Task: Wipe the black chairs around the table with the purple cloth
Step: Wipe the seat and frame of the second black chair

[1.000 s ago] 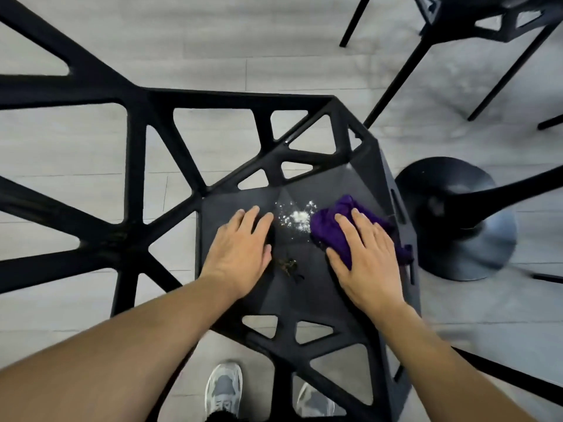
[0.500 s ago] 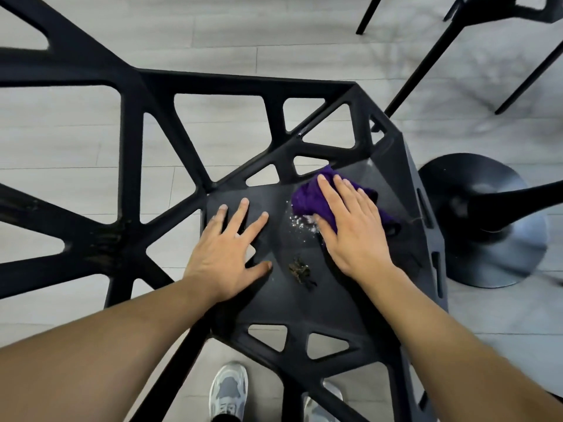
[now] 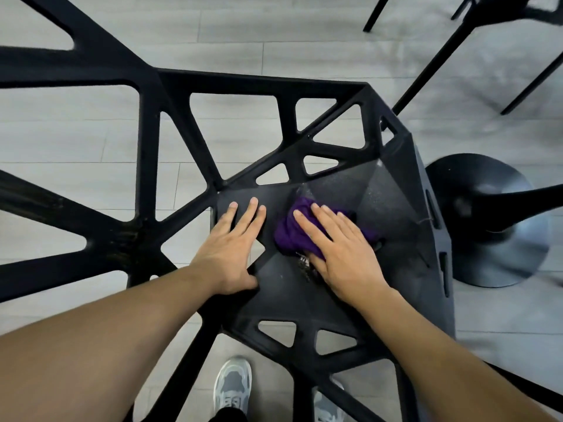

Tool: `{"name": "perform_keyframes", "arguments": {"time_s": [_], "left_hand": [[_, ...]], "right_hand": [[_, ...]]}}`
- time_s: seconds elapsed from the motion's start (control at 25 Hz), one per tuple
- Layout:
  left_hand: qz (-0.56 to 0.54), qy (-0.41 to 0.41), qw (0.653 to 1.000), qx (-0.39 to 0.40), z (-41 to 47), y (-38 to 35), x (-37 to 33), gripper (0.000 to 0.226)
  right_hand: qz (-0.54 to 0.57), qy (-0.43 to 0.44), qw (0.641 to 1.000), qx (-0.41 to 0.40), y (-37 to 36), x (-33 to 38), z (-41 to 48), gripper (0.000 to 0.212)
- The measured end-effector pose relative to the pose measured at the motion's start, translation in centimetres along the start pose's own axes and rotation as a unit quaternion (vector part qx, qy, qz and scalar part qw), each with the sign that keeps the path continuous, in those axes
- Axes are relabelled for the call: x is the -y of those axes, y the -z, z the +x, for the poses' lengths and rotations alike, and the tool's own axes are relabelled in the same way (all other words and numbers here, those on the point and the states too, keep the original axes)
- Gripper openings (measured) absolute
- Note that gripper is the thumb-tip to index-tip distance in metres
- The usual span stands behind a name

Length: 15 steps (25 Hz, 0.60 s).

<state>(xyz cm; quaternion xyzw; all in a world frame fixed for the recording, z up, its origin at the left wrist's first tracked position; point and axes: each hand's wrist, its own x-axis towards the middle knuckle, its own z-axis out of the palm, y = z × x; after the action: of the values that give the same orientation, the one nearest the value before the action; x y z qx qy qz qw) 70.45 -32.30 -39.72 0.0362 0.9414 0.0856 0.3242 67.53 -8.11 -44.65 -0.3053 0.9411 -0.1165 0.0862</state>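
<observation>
A black chair (image 3: 393, 205) with an angular, cut-out frame fills the middle of the head view, seen from above. My right hand (image 3: 338, 248) lies flat on the bunched purple cloth (image 3: 292, 236) and presses it onto the seat's centre. My left hand (image 3: 231, 248) rests flat on the seat's left part, fingers spread, holding nothing. A small dark clump of debris (image 3: 304, 264) lies on the seat just under the cloth's near edge, beside my right hand.
The table's round black pedestal base (image 3: 490, 220) stands on the grey floor right of the chair. Legs of another black chair (image 3: 463, 28) reach in at the top right. My grey shoes (image 3: 233, 388) show below the seat's front edge.
My right hand has slid the purple cloth leftwards and nearer over the seat, covering the white powder that lay there. My left hand stayed planted on the seat.
</observation>
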Motion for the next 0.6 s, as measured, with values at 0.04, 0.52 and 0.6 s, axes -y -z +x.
{"name": "perform_keyframes", "arguments": {"time_s": [0.04, 0.52, 0.6], "left_hand": [[0.0, 0.001, 1.0, 0.002, 0.1, -0.1, -0.1, 0.134], [0.03, 0.018, 0.999, 0.026, 0.0, 0.7, -1.0, 0.131], [0.033, 0.015, 0.999, 0.021, 0.0, 0.3, -0.9, 0.132]], "right_hand": [[0.014, -0.033, 0.999, -0.018, -0.1, 0.1, 1.2, 0.071], [-0.006, 0.01, 1.0, 0.011, -0.6, 2.1, -4.5, 0.081], [0.056, -0.063, 0.996, -0.02, -0.9, 3.2, -3.5, 0.073]]}}
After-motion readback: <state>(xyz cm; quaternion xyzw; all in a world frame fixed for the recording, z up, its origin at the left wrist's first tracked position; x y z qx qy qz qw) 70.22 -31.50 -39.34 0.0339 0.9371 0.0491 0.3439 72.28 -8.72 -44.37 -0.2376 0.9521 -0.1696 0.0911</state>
